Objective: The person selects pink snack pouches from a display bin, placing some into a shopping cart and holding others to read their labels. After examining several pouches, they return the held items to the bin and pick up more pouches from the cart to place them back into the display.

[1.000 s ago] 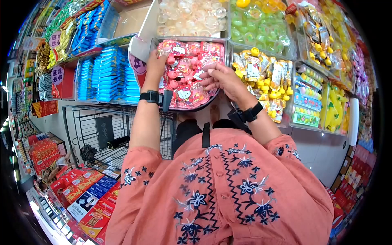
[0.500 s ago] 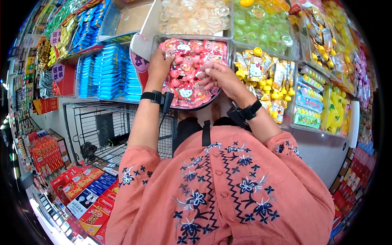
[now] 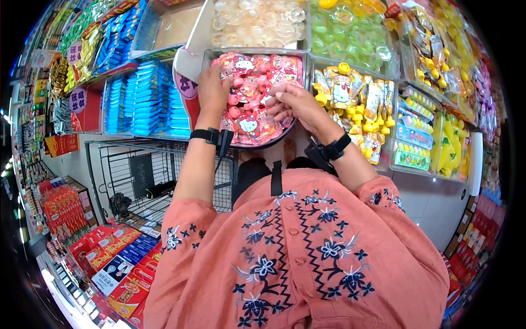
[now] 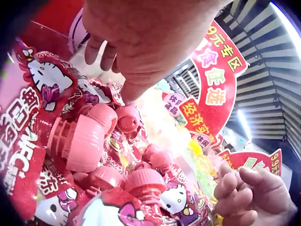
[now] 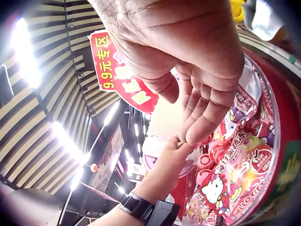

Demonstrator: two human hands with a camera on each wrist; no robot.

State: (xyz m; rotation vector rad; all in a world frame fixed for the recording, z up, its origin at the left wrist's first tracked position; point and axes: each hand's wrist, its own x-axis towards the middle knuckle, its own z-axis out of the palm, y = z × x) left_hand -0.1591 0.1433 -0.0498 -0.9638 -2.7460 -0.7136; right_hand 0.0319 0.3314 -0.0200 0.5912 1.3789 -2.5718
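Pink drink pouches [image 3: 252, 123] with a cartoon cat and pink screw caps [image 4: 146, 181] fill a clear-walled bin [image 3: 274, 143] in front of the person. Over the bin's left side, the left hand [image 3: 215, 96] reaches down among the pouches. In the left wrist view its thumb [image 4: 134, 89] points down beside a pink cap, fingers spread apart from it, and nothing shows between them. The right hand [image 3: 298, 107] hovers by the bin's right edge, palm inward. Its fingers [image 5: 202, 122] are loosely bent and hold nothing.
Yellow-capped pouches [image 3: 356, 104] fill the bin to the right. Behind are bins of clear jelly cups [image 3: 257, 24] and green ones [image 3: 350, 38]. Blue packets [image 3: 145, 98] stand at left behind a white divider [image 3: 192, 55]. A wire shopping cart [image 3: 148, 175] is below left.
The left hand has shifted slightly toward the person and its fingers have moved over the pouches. The right hand stays nearly still. The pouches look the same.
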